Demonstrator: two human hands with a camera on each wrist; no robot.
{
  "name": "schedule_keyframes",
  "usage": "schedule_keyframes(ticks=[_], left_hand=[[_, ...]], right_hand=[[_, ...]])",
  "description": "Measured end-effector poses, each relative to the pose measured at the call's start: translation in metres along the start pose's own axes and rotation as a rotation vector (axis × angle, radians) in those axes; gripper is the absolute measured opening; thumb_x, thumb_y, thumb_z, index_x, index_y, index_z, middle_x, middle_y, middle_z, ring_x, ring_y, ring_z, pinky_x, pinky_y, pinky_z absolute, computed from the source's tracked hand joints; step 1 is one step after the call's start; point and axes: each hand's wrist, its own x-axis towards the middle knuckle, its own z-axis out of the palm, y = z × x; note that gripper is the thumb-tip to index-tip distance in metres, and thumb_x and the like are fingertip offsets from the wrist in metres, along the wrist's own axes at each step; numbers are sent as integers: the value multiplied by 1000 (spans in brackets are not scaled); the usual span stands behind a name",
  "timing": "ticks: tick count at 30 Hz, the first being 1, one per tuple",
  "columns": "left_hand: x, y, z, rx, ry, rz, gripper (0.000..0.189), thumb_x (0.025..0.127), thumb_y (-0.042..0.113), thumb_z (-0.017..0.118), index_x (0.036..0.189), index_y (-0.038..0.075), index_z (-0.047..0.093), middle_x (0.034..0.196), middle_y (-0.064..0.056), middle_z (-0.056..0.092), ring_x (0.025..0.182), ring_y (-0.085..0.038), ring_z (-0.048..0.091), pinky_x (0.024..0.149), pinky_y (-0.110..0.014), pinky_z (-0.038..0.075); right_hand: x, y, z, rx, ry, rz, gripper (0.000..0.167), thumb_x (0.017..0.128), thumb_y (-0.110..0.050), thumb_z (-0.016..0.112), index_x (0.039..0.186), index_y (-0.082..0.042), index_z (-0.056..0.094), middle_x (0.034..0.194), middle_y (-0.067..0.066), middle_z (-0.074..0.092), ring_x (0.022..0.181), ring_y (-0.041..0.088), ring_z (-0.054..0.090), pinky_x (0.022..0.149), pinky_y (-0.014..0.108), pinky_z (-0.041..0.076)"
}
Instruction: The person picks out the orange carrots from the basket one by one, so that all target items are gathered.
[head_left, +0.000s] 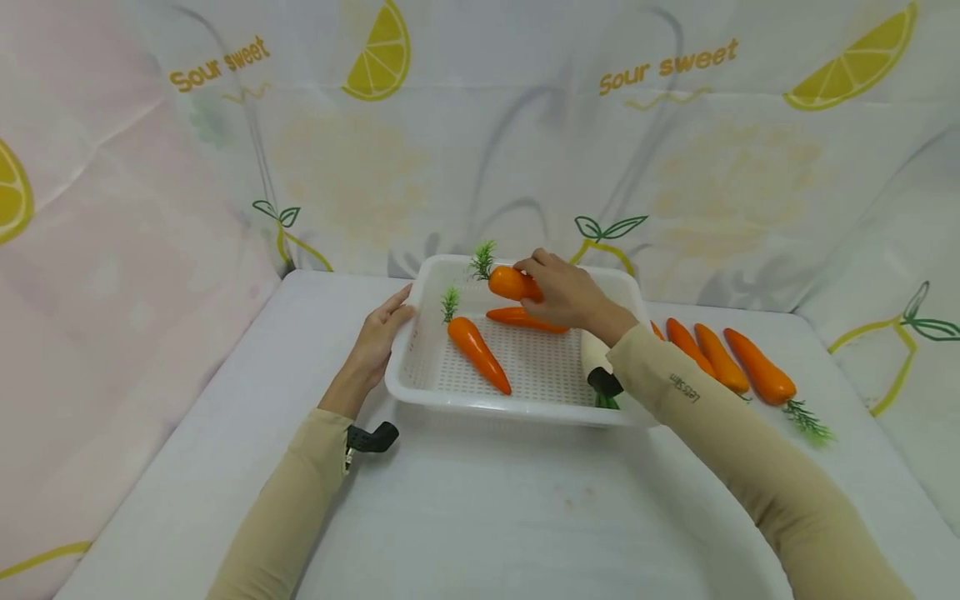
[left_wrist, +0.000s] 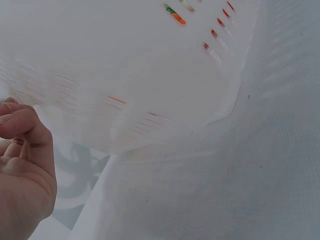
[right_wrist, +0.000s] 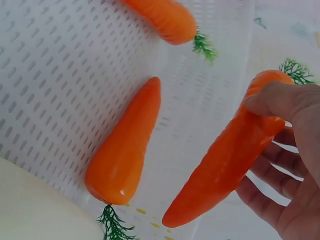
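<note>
My right hand (head_left: 562, 292) grips an orange carrot (head_left: 510, 284) with a green top above the back of a white perforated basket (head_left: 480, 407). In the right wrist view the held carrot (right_wrist: 225, 160) slants tip-down, with the thumb across its thick end. Two more carrots lie in the basket: one at the left (head_left: 478, 354), one near the middle (head_left: 528, 319) beneath the hand. Partly hidden by my right forearm is a white radish (head_left: 594, 352) with green leaves. At the basket's left rim, my left hand (head_left: 375, 342) holds the edge, its fingers bent in the left wrist view.
Several carrots (head_left: 759, 367) lie in a row on the white table (head_left: 480, 517), right of the basket. Behind the table hangs a cloth (head_left: 480, 150) printed with lemon slices and lettering. A black wrist camera (head_left: 373, 437) sits on my left wrist.
</note>
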Motion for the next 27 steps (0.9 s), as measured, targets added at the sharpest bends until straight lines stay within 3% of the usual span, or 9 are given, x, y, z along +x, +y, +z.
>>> schedule_keyframes(ticks=[9, 19, 27], left_hand=[[1, 0, 0, 17, -4, -17, 51, 98, 36, 48, 147, 33, 32, 147, -6, 41, 110, -12, 54, 80, -22, 52], [3, -2, -2, 10, -1, -17, 50, 99, 35, 48, 147, 33, 32, 149, -5, 39, 110, -10, 54, 80, -21, 51], [3, 0, 0, 9, -4, -30, 52, 98, 37, 49, 147, 33, 32, 149, -6, 40, 108, -10, 54, 79, -21, 52]], right_hand=[[-16, 8, -15, 190, 61, 57, 51, 88, -22, 65, 132, -4, 48, 120, 11, 55, 102, 25, 55, 87, 38, 51], [-36, 25, -33, 404, 248, 71, 55, 89, -22, 65, 136, -3, 44, 122, 12, 57, 97, 23, 56, 81, 38, 52], [-64, 40, -48, 515, 300, 191, 57, 92, -33, 61, 140, -9, 42, 123, 11, 54, 102, 24, 54, 85, 41, 47]])
